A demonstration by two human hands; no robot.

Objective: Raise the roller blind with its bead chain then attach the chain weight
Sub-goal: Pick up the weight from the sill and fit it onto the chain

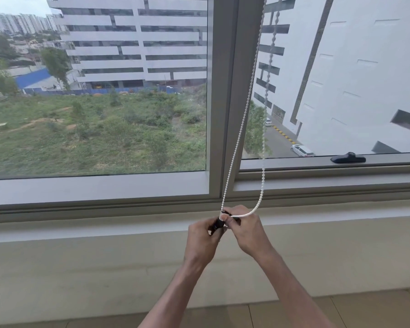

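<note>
A white bead chain (pixel 244 119) hangs in a long loop in front of the window's centre post, its two strands meeting at my hands below the sill. My left hand (pixel 202 237) grips a small black chain weight (pixel 217 224), tilted up to the right. My right hand (pixel 247 230) pinches the bottom of the chain loop right at the weight's upper end. Whether the chain sits inside the weight is hidden by my fingers. The roller blind itself is out of view above the frame.
The grey window frame (pixel 225 114) and sill ledge (pixel 81 229) run across in front of me. A black window handle (pixel 348 158) lies on the right pane's lower rail. Below are a beige wall and tiled floor (pixel 365 311).
</note>
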